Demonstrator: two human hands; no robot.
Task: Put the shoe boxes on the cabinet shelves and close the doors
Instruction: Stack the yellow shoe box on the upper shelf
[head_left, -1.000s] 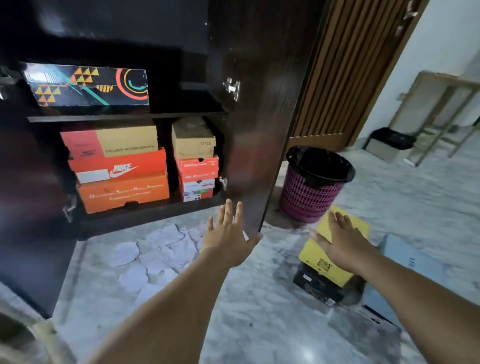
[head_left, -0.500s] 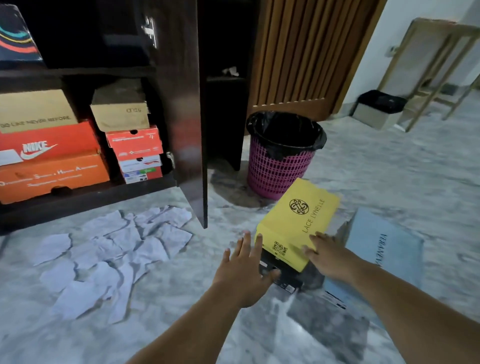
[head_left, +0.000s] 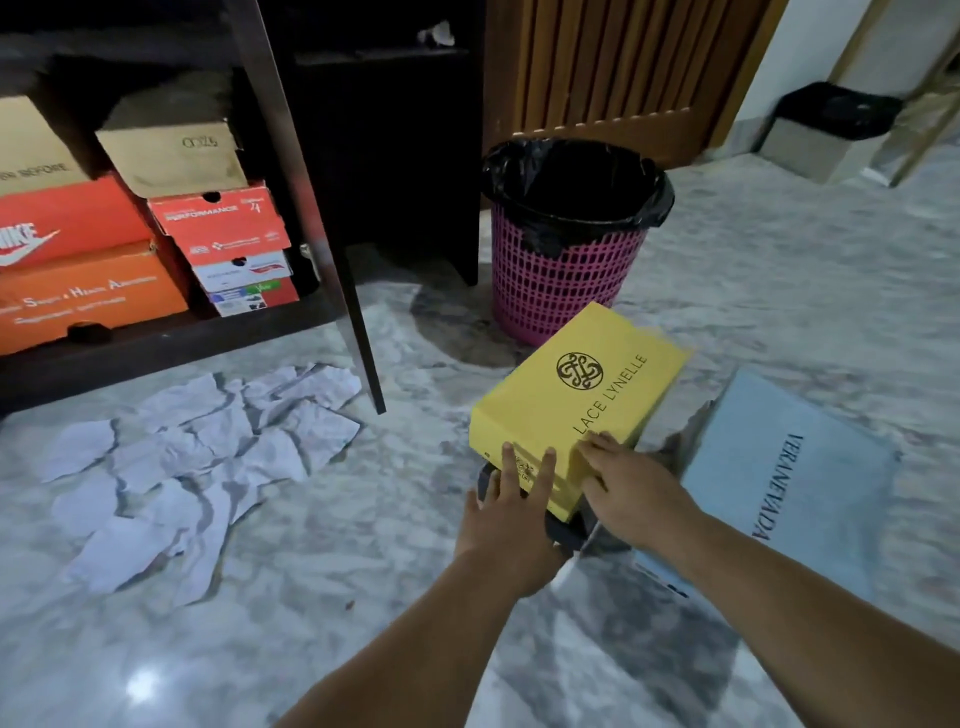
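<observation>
Two hands meet the near end of a yellow box (head_left: 576, 395), a smooth cardboard oblong atop a dark box (head_left: 558, 527) on the glossy marble floor (head_left: 363, 545). The left hand (head_left: 511, 519) lays straight fingers (head_left: 543, 475) on its end face; the right hand (head_left: 631, 493) curls over its top edge. Just right lies a pale blue box (head_left: 795, 483); behind, a pink lattice bin (head_left: 561, 280); left, crumpled paper (head_left: 208, 457) before the open dark-wood cabinet (head_left: 306, 171) stacked with orange boxes (head_left: 83, 260).

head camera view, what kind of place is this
Most likely a room or hallway in a home, at a shoe cabinet. A dark cabinet stacked with shoe boxes stands on a marble floor, beside a pink waste bin and a slatted wooden door.
</observation>
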